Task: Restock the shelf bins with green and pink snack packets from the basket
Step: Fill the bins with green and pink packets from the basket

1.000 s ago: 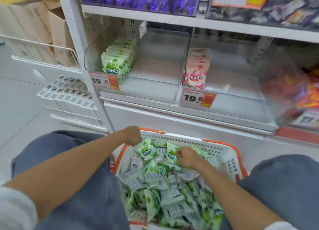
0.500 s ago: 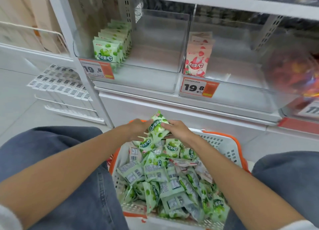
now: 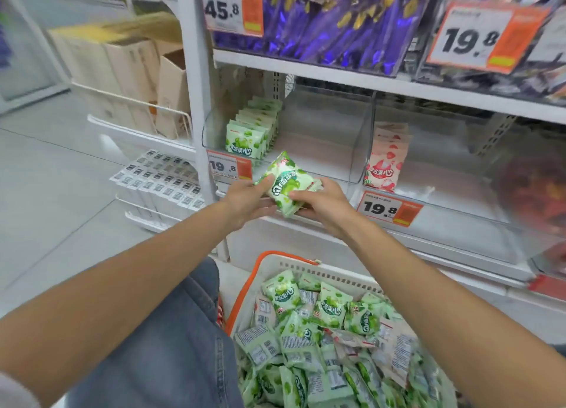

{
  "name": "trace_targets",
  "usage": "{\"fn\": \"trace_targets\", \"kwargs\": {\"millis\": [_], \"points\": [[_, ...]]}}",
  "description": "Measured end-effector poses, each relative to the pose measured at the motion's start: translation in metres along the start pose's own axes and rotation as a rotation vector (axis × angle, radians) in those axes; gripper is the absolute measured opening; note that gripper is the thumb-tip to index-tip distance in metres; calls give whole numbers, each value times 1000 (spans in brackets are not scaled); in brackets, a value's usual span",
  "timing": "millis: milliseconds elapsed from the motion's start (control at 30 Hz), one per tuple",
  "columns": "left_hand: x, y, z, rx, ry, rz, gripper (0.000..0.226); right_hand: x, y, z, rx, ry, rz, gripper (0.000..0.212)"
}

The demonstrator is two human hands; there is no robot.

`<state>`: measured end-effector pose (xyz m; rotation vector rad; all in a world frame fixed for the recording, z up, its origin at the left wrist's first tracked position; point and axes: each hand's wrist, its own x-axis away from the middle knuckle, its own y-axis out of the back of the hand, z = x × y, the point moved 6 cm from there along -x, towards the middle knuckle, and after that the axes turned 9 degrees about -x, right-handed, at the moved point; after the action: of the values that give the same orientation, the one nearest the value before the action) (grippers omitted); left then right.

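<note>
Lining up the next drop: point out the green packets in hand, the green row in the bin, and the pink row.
held green packets [image 3: 286, 184], head view, printed front.
green row in the bin [image 3: 245, 143], head view, front packet's face.
pink row [image 3: 386, 165], head view, front packet's face.

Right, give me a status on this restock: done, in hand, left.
Done: a row of green packets stands in the left bin, and a few pink packets sit in the right bin. In hand: the left hand and right hand together hold a small green stack before the left bin. Left: the basket is heaped, mostly green, and both bins are largely bare.
</note>
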<state>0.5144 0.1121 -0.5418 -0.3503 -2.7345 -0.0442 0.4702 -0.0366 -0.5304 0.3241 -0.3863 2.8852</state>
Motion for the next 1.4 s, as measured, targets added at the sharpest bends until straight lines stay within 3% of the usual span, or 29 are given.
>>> {"fn": "trace_targets", "kwargs": {"millis": [100,233,333,400,467,533,600,667,767,867,1033,1100,1200,1300,1400], "points": [[-5,23,-31,-174,-34,-43,40,-21,-19,37,130,129,-64,35],[-26,67,-74,-380,-216,-349,42,-55,-44,93,406,340,-189,27],[-36,89,-89,-532,-337,-562,39,-78,-74,118,672,446,-126,11],[-39,98,-89,-602,-379,-647,41,-96,-94,115,858,420,-19,19],[-44,106,-82,-588,-389,-696,40,-114,-113,103,1026,400,77,26],[-50,115,-68,-529,-368,-712,40,-130,-128,87,1189,397,146,14],[-56,120,-57,-500,-352,-693,40,-141,-138,69,1302,406,201,24],[-60,123,-53,-484,-360,-673,33,-147,-141,58,1384,452,208,12],[-66,126,-53,-488,-370,-665,26,-151,-141,55,1501,598,137,28],[-70,127,-51,-493,-361,-668,25,-151,-133,59,1451,633,3,52],[-70,128,-50,-503,-363,-687,28,-164,-111,40,1015,260,-105,76],[-68,127,-49,-514,-366,-699,29,-168,-108,31,872,145,-98,70],[-66,124,-46,-512,-364,-707,26,-165,-105,34,927,149,-103,28],[-59,111,-42,-500,-377,-652,27,-146,-96,44,941,317,-109,19],[-43,82,-37,-589,-422,-565,31,-97,-81,58,984,619,-121,11]]}}
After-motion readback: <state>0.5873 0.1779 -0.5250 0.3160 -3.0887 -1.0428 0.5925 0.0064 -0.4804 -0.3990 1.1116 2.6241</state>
